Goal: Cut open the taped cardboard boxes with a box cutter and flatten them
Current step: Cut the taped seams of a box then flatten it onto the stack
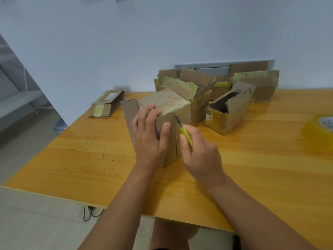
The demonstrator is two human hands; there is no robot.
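You are partway through, by the look of it: the taped cardboard box you are working on stands at the centre of the tabletop, and your left hand steadies it, fingers curled over its upper near corner with the thumb pressed on the side facing you. Your right hand has its grip closed round the yellow box cutter, whose blade end points up toward 11 o'clock and meets the box just below its top corner, on the vertical edge. I judge that this cut is at or near its start, since the tape on top looks whole. At 10 o'clock, well apart, a small flattened box lies on the tabletop, so at least one looks done. From 12 to 2 o'clock, behind and beside the box in hand, sits a cluster of opened boxes with flaps up and torn tape, none of them flat as far as I can see; these probably remain to be collapsed. A roll of clear tape lies at 3 o'clock, cut off by the frame edge. The blade tip is too small to make out, your left palm hides part of the box's near side, and the far boxes overlap so much that you cannot count them.
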